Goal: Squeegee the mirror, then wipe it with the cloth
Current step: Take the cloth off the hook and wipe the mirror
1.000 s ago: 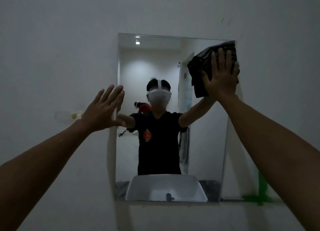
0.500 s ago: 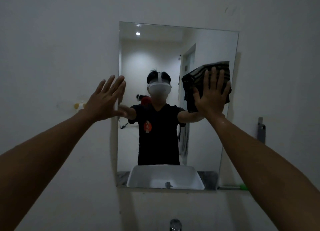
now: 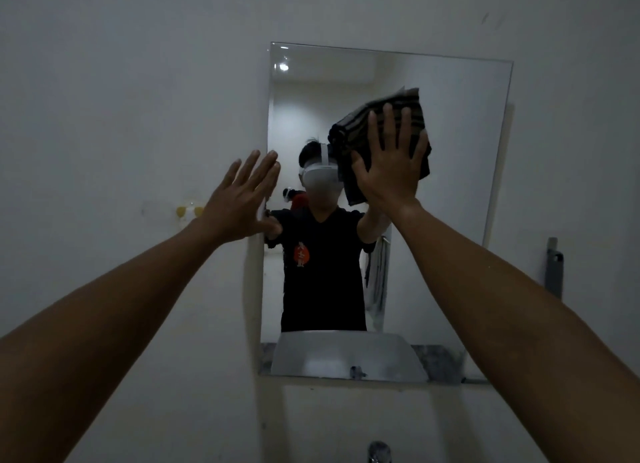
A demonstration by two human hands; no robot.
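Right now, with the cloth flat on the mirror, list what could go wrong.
1. The right hand presses the cloth with an open palm, not a grip; it could slip and drop.
2. The left hand rests bare at the mirror edge and may leave smudges on the glass.

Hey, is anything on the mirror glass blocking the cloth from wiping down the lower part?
Nothing visible does. The right hand presses the cloth flat on the mirror, and the glass below it is bare down to the bottom edge. The left hand rests at the mirror's left edge, off to the side of that path.
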